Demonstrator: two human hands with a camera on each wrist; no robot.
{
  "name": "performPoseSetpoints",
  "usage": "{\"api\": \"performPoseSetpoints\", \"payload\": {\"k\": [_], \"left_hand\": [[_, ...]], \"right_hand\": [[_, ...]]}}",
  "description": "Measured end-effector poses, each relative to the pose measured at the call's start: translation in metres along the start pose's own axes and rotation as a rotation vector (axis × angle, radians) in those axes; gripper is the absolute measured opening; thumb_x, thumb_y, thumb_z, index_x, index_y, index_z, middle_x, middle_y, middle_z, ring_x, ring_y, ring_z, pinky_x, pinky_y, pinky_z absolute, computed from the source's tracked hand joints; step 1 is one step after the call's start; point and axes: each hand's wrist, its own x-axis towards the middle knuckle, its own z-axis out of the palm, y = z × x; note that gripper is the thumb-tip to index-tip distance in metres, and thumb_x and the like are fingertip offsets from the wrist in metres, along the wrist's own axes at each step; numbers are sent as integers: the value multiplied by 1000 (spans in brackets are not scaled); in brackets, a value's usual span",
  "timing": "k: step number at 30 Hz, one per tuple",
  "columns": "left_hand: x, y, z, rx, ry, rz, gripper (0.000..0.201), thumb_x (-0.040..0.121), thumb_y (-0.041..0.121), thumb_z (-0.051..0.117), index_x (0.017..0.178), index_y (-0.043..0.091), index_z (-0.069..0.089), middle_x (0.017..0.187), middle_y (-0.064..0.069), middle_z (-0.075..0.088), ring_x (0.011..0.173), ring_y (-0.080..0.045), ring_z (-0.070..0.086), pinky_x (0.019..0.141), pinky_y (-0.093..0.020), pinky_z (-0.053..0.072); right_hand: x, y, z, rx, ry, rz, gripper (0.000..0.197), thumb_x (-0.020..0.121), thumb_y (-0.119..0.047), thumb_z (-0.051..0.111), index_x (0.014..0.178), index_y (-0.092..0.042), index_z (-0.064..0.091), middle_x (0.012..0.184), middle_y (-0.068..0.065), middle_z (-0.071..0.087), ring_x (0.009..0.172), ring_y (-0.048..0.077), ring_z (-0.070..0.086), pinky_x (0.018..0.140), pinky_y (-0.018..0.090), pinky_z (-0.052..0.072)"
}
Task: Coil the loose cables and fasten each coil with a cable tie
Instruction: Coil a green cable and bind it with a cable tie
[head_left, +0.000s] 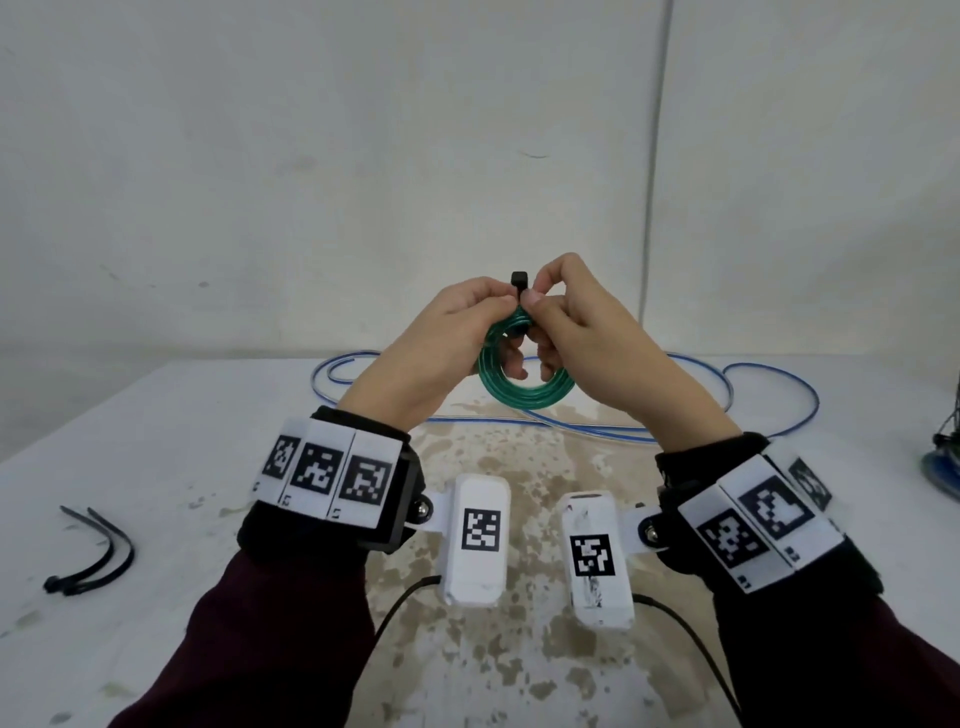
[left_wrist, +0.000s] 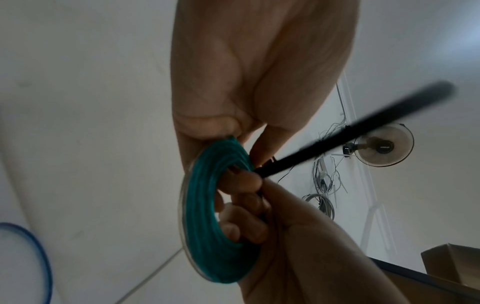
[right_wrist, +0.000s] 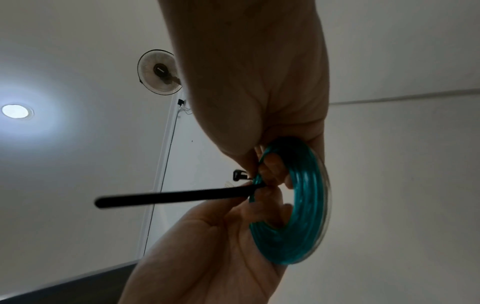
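Both hands were raised above the table (head_left: 156, 441). The left hand (head_left: 441, 338) gripped the green coil (head_left: 524, 384); the right hand (head_left: 582, 332) pinched the black cable tie (head_left: 519, 283) at the coil's top. Risk: with the tie's tail apparently unthreaded, a slackened pinch could let the turns spring loose.

A stained white table (head_left: 156, 441) carries a loose blue cable (head_left: 769, 384) and spare black ties (head_left: 98, 561).
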Motion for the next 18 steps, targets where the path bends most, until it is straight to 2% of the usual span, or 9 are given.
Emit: {"api": "performPoseSetpoints", "payload": {"k": [5, 9, 12, 13, 14, 15, 16, 18], "left_hand": [[0, 0, 0, -42, 12, -6, 6, 100, 11, 40, 99, 6, 44, 72, -11, 47, 41, -10, 33, 54, -27, 46], [1, -3, 4, 29, 63, 29, 14, 101, 15, 41, 102, 2, 48, 67, -9, 47, 36, -6, 36, 54, -29, 43], [2, -3, 6, 45, 142, 64, 12, 100, 14, 43, 97, 3, 48, 63, -6, 49, 35, -6, 36, 52, -28, 40], [3, -3, 5, 36, 174, 73, 11, 100, 12, 44, 95, 3, 49, 62, -6, 49, 35, -6, 35, 51, -27, 40], [3, -4, 4, 23, 205, 82, 11, 99, 11, 44, 95, 3, 50, 62, -6, 50, 35, -6, 35, 49, -25, 40], [4, -4, 3, 12, 236, 89, 11, 99, 10, 44, 96, 3, 51, 61, -6, 49, 35, -6, 34, 48, -24, 39], [5, -5, 2, 4, 261, 94, 12, 99, 10, 44, 96, 2, 53, 61, -6, 49, 36, -6, 34, 48, -24, 39], [6, -6, 0, -3, 290, 103, 17, 99, 10, 45, 96, 1, 59, 58, -3, 49, 37, -7, 36, 48, -26, 37]], "right_hand": [[-1, -4, -1, 82, -35, 59, 7, 103, -18, 34, 100, -12, 35, 66, 4, 46, 48, 11, 41, 50, 20, 44], [-2, -4, 2, 76, -21, 61, 7, 103, -18, 35, 101, -11, 35, 63, 1, 44, 50, 13, 40, 53, 24, 46], [-3, -8, -1, 118, -44, 103, 8, 102, -15, 33, 108, -11, 37, 72, 4, 49, 59, 16, 47, 53, 19, 47], [-4, -9, -3, 130, -59, 107, 12, 101, -12, 35, 112, -12, 39, 81, 5, 53, 66, 15, 52, 57, 20, 50], [-4, -9, -5, 106, -70, 82, 17, 98, -10, 40, 115, -15, 40, 94, 5, 56, 76, 13, 56, 67, 25, 53], [-4, -9, -8, 32, -75, 29, 24, 95, -10, 46, 116, -20, 43, 107, 3, 54, 89, 11, 56, 78, 29, 53], [-5, -10, -11, -64, -81, -40, 29, 91, -10, 53, 116, -24, 47, 116, 1, 50, 100, 9, 53, 85, 29, 49], [-7, -13, -14, -168, -98, -159, 29, 88, -17, 63, 113, -29, 58, 118, -6, 48, 112, 8, 46, 89, 24, 44]]}}
